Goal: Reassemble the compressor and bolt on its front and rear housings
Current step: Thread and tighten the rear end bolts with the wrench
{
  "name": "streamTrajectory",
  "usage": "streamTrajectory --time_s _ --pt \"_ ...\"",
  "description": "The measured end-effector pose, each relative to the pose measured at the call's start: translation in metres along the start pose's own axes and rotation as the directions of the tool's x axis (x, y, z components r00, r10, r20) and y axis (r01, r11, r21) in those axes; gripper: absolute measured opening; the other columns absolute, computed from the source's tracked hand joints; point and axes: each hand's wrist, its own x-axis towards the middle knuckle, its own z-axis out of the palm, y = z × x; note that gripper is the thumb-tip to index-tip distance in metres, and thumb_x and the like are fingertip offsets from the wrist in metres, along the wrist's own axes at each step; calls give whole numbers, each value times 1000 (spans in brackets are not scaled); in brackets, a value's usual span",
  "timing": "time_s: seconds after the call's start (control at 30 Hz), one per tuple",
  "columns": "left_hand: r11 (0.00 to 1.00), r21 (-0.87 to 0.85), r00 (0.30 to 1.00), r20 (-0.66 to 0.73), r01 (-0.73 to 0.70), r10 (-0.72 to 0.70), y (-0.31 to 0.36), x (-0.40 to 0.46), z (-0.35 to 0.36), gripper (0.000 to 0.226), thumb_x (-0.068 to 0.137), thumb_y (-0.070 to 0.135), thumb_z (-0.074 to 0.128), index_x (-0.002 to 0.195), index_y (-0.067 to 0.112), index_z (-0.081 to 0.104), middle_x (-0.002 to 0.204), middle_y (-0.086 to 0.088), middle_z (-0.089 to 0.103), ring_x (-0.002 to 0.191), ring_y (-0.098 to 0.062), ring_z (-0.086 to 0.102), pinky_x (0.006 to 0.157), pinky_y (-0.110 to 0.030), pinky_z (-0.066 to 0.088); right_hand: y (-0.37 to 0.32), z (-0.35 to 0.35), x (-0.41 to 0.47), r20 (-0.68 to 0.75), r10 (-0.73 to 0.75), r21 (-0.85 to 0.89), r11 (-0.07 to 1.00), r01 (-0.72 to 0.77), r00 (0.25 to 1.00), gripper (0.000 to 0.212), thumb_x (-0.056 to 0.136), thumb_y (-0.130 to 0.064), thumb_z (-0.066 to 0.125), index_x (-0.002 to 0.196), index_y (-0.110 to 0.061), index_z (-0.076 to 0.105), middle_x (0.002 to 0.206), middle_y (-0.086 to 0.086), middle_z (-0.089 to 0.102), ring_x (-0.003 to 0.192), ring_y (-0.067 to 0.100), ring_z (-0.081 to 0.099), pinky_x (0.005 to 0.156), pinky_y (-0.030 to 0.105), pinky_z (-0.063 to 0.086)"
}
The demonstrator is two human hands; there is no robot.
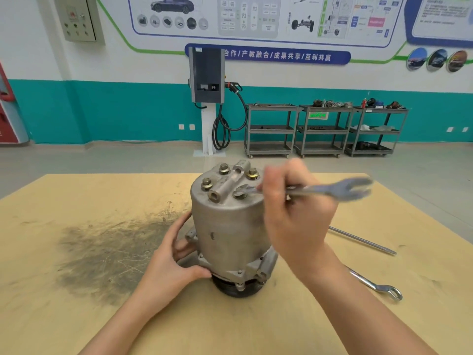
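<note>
Right hand [294, 216] grips an open-end wrench [330, 191], handle running right, head on the near-right top bolt [239, 194], while left hand [176, 254] clasps the upright compressor [227, 226] low at its left flange on the workbench [76, 303].

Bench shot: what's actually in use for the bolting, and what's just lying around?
In use:
- upright grey metal compressor, left hand steadying its base
- blurred steel open-end wrench held by right hand, on a top bolt

Lying about:
- steel ring spanner on the tan wooden table
- thin metal rod
</note>
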Motion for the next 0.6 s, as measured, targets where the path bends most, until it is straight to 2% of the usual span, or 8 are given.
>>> streamTrajectory --time_s 0.03,0.13,0.2,0.27,0.33,0.4,0.5,0.6 --pt "1000 -22 1000 -22 0 0 -3 3 -2 110 38 27 95 125 69 43 114 12 73 111 -2 65 87 -26 52 -6 3 -2 58 -63 -64 996 66 996 57 102 -38 39 58 -4 53 47 0 47 38 13 39 35 33 33" --pt "999 -40 993 -112 18 -22 -5 9 -4 86 64 1 85 128 45 46 99 32 70 96 0 70 70 -13 54 -21 12 -10 262 -175 -293 923 251 949 47 100 -41 44 65 -12 57 54 -3 49 47 14 42 46 29 35" --pt "999 24 990 -138 41 -38 -1 7 -3 62 83 -2 72 136 22 48 88 39 68 90 13 65 67 -2 47 -26 14 -12 343 -165 -376 878 297 925 42 100 -40 48 69 -13 57 58 -2 51 52 16 45 51 27 32" --pt "994 94 991 -131 52 -40 3 1 -3 46 92 11 64 135 5 52 80 46 62 84 29 55 66 6 39 -26 13 -11 363 -159 -404 861 308 918 32 98 -28 57 70 -12 58 60 -1 51 53 19 46 51 28 32" --pt "996 66 990 -129 57 -48 10 -5 1 54 90 38 56 135 10 53 80 48 61 80 34 50 67 6 38 -27 12 -9 361 -156 -407 861 306 919 33 98 -29 57 70 -11 59 59 0 51 53 19 46 50 29 34" --pt "997 7 985 -150 83 -81 16 -11 5 59 83 51 50 131 16 53 79 39 65 80 30 53 67 0 42 -28 10 -7 360 -175 -411 852 325 916 39 97 -37 53 69 -11 60 59 -1 52 53 20 46 49 31 36" --pt "986 -127 993 -32 112 -117 26 -16 17 62 76 59 53 130 29 46 105 36 62 107 22 51 71 4 40 -29 9 -6 342 -184 -407 855 321 922 44 100 -39 46 69 -12 61 60 -1 52 54 20 45 51 30 34" --pt "992 -119 995 95 36 -25 30 -23 27 119 49 84 68 140 15 33 130 17 47 112 23 49 82 1 40 -28 10 -8 329 -140 -339 906 255 934 45 100 -39 44 70 -11 62 62 -2 55 57 20 50 70 34 45"
